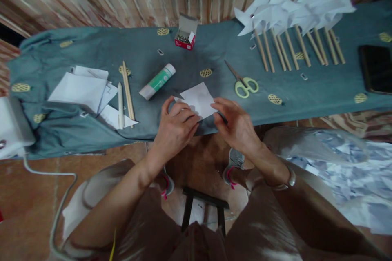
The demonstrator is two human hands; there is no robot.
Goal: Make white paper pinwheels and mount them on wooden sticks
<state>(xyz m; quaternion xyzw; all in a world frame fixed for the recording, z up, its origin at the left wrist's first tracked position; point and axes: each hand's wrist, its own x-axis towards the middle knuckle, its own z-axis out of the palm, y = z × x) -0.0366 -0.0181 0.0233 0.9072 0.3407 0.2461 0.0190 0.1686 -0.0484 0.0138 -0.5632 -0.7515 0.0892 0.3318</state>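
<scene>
A white sheet of paper (200,97) with a cut corner lies near the table's front edge, between my two hands. My left hand (179,120) is closed on its left side, fingers curled over the paper. At the right edge, my right hand (231,120) pinches the paper between thumb and fingers. Just beyond the left hand lies a green and white glue stick (159,81). Scissors with light green handles (246,86) rest beyond the right hand, blades pointing away to the left.
Several paper pinwheels on sticks (290,14) lie at the back right, near a black phone (376,69). A small red box of metal pins (185,40) stands at the back. Paper pieces (79,89), wooden sticks (128,94) and a white pencil-like stick (120,106) lie left on the green cloth (214,49).
</scene>
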